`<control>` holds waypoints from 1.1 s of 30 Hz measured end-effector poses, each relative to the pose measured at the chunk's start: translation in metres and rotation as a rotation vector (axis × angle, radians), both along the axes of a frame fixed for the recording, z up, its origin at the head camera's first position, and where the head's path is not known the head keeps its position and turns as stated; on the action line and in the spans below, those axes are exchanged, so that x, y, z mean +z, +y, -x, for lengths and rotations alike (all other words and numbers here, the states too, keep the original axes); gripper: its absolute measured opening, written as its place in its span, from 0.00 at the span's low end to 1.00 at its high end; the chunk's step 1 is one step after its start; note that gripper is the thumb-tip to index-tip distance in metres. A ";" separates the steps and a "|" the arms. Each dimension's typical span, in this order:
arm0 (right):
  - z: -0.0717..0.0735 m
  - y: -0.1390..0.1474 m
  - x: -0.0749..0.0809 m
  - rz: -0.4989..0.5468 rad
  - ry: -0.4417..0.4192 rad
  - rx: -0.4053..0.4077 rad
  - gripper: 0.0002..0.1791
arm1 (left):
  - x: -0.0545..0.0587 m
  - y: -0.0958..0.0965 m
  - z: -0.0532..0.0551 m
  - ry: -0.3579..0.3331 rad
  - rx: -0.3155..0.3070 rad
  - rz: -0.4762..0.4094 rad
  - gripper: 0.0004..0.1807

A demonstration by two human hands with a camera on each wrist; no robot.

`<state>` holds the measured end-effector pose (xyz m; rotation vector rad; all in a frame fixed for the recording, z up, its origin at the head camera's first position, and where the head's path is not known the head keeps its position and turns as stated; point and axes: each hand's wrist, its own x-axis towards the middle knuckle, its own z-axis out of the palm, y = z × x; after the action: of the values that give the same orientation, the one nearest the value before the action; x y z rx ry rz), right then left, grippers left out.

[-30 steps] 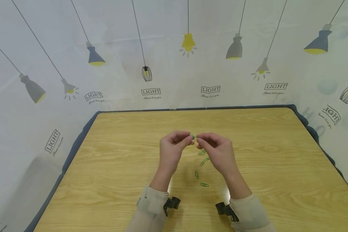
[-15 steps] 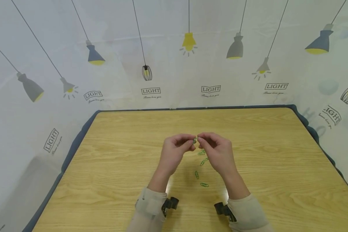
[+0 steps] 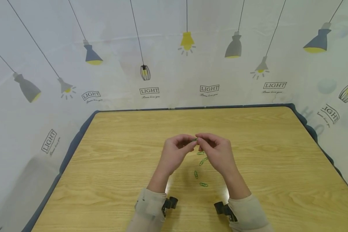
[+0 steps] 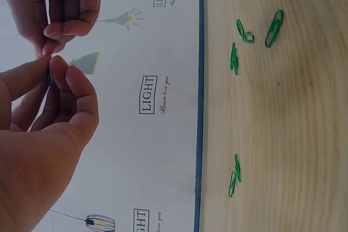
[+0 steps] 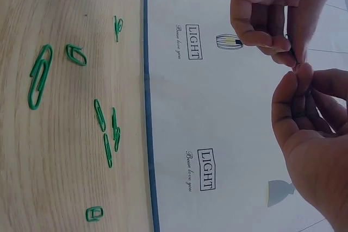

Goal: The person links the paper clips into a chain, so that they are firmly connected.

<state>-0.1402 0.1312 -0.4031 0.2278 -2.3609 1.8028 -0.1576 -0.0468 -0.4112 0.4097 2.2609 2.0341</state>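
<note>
Above the table, my left hand and right hand meet at the fingertips. A small green paper clip lies between them, mostly covered by fingers. The left thumb and fingers pinch it; in the left wrist view its dark edge shows beside the left thumb. At its other end the right thumb and forefinger pinch close, and whether a second clip is hidden there is not visible. Below the hands, loose green paper clips lie on the wood, among them one nearest me and another just beyond it.
The wooden table has rounded far corners and a dark blue border. Several more green clips lie scattered under the hands. A white backdrop printed with lamps stands behind and at both sides.
My left hand has shifted right and slightly down, closing the gap to the right hand. The clip, plainer between the fingertips before, is now more covered. The right hand has hardly moved.
</note>
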 end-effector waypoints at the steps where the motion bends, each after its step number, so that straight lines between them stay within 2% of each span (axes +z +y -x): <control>1: 0.000 0.000 0.000 0.014 -0.008 -0.006 0.12 | 0.000 0.000 0.000 0.022 0.003 0.016 0.12; 5: 0.001 0.001 0.000 0.062 -0.026 -0.020 0.11 | 0.000 0.000 -0.002 0.102 0.032 0.071 0.12; 8: 0.001 0.002 0.000 0.056 -0.008 -0.005 0.11 | 0.001 0.000 -0.003 0.135 0.051 0.077 0.11; 10: 0.001 0.002 -0.001 0.019 0.034 0.005 0.11 | 0.001 0.000 -0.003 0.140 0.059 0.074 0.10; 14: 0.001 0.001 -0.001 -0.125 0.173 -0.007 0.09 | 0.002 -0.001 -0.002 0.127 0.062 0.082 0.10; 16: 0.001 0.001 -0.002 -0.170 0.201 -0.013 0.08 | 0.003 -0.001 -0.002 0.118 0.060 0.096 0.10; 17: 0.001 0.000 -0.001 -0.182 0.200 -0.014 0.07 | 0.003 -0.001 -0.002 0.114 0.059 0.103 0.10; 23: 0.001 0.001 0.002 -0.169 0.063 0.011 0.08 | 0.002 -0.001 -0.001 0.138 0.072 0.152 0.08; 28: 0.004 0.007 0.005 -0.158 0.015 0.062 0.10 | 0.000 -0.001 0.001 0.151 0.085 0.163 0.07; 30: 0.006 0.012 0.007 -0.199 0.000 0.077 0.11 | -0.001 -0.002 0.001 0.136 0.089 0.164 0.08; 33: 0.009 0.024 0.007 -0.328 -0.021 0.082 0.12 | -0.002 -0.003 0.002 0.106 0.097 0.160 0.08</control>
<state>-0.1495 0.1548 -0.3964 0.3510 -2.6892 1.4439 -0.1593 -0.0495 -0.4133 0.4125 2.5317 1.8966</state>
